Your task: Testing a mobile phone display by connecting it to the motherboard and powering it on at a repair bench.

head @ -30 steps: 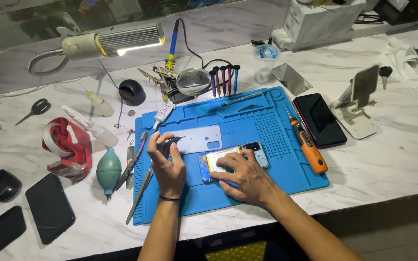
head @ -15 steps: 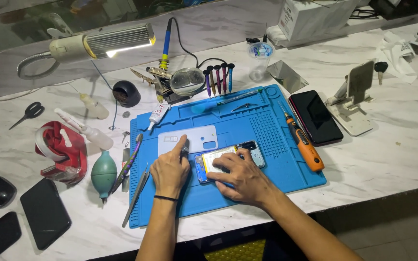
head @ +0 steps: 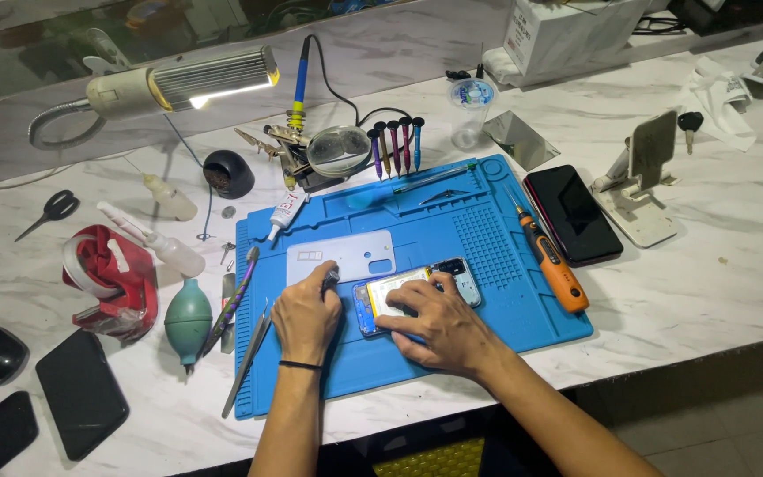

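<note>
White carton at 1 o'clock on the marble surface, flat face, dark print. White glue tube at 11 o'clock off the blue mat.

Opened phone lies mid-mat. Right hand lies flat on its lower half, fingers spread. Left hand sits just at 9 o'clock of it, curled around a dark tool, tip near the phone's left end. White back cover at 11 o'clock, apart.

Mat's right half bare; orange screwdriver at its 3 o'clock edge.
</note>
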